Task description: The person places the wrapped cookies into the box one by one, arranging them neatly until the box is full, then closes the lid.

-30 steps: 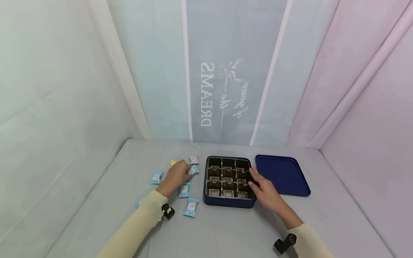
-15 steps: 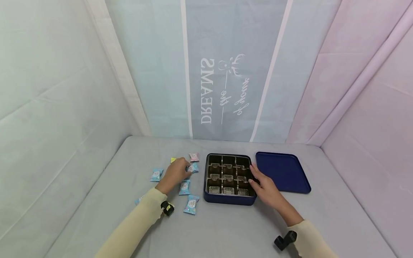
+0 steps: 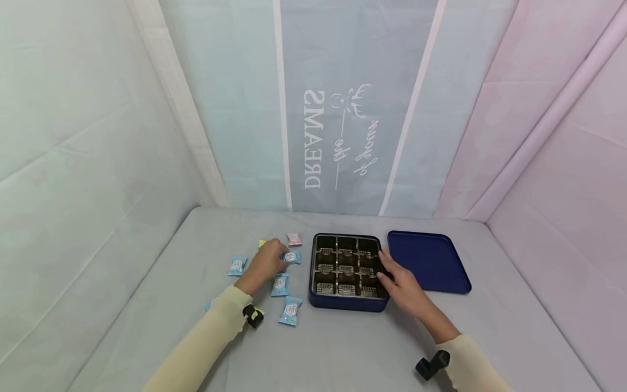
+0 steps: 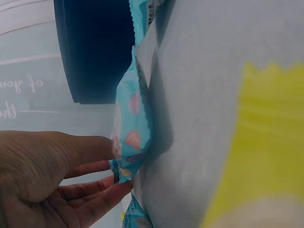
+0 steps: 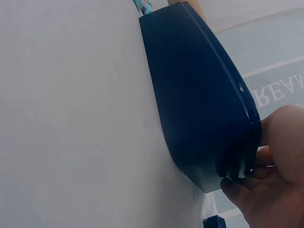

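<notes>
The left hand (image 3: pixel 266 265) pinches the left end of a blue wrapped packet (image 3: pixel 293 257). In the left wrist view the thumb and fingertips of this hand (image 4: pixel 57 178) meet at one end of the packet (image 4: pixel 130 118), beside the grey cloth. At the right side of an open dark blue box (image 3: pixel 349 305) with a black divided tray (image 3: pixel 346 272) inside, the right hand (image 3: pixel 405 291) grips the rim. The right wrist view shows that hand (image 5: pixel 270 183) around the corner of the box (image 5: pixel 199 95), thumb on one side and fingers on another.
Several blue packets lie around the left arm, one (image 3: pixel 280 285) near the wrist and another (image 3: pixel 290 311) closer to the front. A pink packet (image 3: pixel 294 239) and a partly hidden yellow one (image 3: pixel 262 243) are further back. The flat blue lid (image 3: pixel 428 262) lies right of the box.
The blue packet at the left fingertips has turned slightly and lies more level than before. The right hand keeps its hold on the box, which has stayed in place.
</notes>
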Demonstrator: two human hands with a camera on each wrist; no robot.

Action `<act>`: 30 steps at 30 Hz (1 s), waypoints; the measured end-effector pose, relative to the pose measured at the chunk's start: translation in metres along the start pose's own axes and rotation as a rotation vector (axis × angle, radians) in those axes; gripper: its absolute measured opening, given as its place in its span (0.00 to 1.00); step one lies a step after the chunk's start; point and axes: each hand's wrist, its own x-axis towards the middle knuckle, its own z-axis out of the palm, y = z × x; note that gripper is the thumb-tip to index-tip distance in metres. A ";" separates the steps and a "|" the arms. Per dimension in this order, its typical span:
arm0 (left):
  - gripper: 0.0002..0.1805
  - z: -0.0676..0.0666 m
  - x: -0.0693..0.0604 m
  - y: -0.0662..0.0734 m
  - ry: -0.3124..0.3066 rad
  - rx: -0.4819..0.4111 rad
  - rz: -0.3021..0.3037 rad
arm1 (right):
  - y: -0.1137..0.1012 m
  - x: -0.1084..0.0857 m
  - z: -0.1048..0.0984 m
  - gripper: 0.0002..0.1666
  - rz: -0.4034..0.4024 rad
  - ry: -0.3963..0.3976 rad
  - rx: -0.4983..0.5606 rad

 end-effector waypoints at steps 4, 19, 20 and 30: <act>0.15 -0.002 0.001 0.000 -0.024 -0.039 -0.016 | -0.002 0.001 -0.001 0.36 -0.002 0.000 -0.002; 0.16 -0.004 0.001 0.000 -0.035 -0.089 0.012 | -0.003 0.001 -0.002 0.36 0.000 0.005 0.009; 0.16 -0.005 0.002 0.000 -0.032 -0.100 0.012 | -0.003 0.001 -0.002 0.36 -0.001 0.008 0.007; 0.16 -0.008 0.002 -0.002 -0.029 -0.175 -0.024 | -0.003 0.000 -0.002 0.36 -0.008 0.009 0.000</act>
